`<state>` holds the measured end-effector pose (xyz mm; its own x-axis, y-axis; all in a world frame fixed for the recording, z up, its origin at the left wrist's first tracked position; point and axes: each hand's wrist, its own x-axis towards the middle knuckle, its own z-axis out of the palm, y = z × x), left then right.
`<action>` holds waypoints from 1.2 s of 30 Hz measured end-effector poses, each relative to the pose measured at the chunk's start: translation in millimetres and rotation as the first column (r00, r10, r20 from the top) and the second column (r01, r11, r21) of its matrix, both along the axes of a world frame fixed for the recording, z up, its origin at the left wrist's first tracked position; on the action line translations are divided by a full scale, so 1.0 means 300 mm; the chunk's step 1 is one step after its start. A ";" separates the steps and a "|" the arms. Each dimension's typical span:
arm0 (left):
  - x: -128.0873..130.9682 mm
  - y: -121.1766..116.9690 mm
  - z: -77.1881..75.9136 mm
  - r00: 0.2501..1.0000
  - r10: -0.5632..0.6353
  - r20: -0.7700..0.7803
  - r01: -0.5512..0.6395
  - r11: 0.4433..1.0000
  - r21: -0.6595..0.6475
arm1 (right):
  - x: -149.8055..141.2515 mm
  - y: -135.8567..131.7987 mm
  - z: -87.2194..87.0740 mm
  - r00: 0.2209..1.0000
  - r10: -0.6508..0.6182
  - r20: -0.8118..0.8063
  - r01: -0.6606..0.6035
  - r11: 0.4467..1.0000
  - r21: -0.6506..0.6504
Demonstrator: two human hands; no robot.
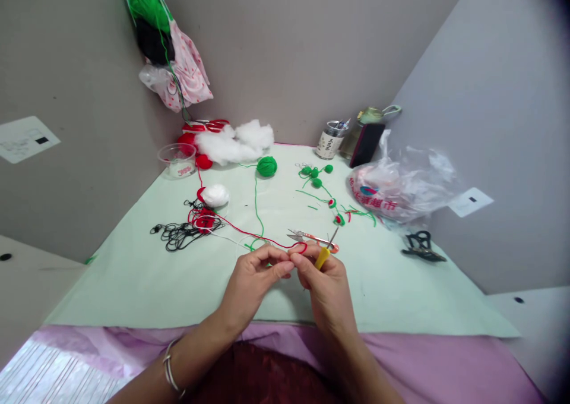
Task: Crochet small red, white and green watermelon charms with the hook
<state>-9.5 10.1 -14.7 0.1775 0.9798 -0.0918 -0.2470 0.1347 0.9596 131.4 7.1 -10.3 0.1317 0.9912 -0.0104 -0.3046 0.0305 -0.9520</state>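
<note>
My left hand (255,278) and my right hand (328,285) meet fingertip to fingertip over the front middle of the table. Between them, the thumbs and forefingers pinch the end of a red yarn (271,239), mostly hidden by the fingers. A crochet hook with a yellow handle (322,258) rests in my right hand, its metal shaft pointing up and away. Just beyond the knuckles lie thread snips (312,236) with orange handles. A green yarn strand passes behind my left hand, from a green yarn ball (267,166) farther back.
Tangled black yarn (171,236), red yarn and a white yarn ball (215,195) lie left. White stuffing (236,142) and a clear tub (177,161) stand behind. Small green crocheted pieces (316,175), a plastic bag (396,184), a pen cup (330,141), a phone (367,145) and a black hair clip (423,247) occupy the right.
</note>
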 end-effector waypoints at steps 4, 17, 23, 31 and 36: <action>0.012 -0.003 -0.002 0.990 -0.081 0.112 0.089 0.993 -0.072 | 0.007 0.009 -0.005 0.999 -0.015 -0.031 0.014 0.999 -0.050; -0.006 -0.008 0.030 0.976 0.058 0.211 -0.006 0.971 -0.241 | 0.159 0.012 -0.007 0.988 -0.016 0.151 0.016 1.000 0.003; -0.004 -0.006 0.026 0.982 0.142 0.124 -0.123 0.981 -0.148 | 0.158 -0.045 -0.005 0.976 -0.085 0.202 0.034 0.968 0.247; -0.004 -0.017 0.037 0.979 0.136 0.151 -0.117 0.985 -0.124 | 0.095 -0.087 0.025 0.801 -0.286 0.526 -0.061 0.835 0.547; -0.004 -0.018 0.036 0.979 0.113 0.171 -0.092 0.988 -0.123 | 0.080 -0.102 -0.024 0.630 -0.495 0.599 -0.126 0.695 0.708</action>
<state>-10.6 4.7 -3.8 0.0999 0.9786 -0.1799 -0.4293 0.2055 0.8795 155.5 -23.6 -17.6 -0.0345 0.6294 0.7763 0.5338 0.6683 -0.5181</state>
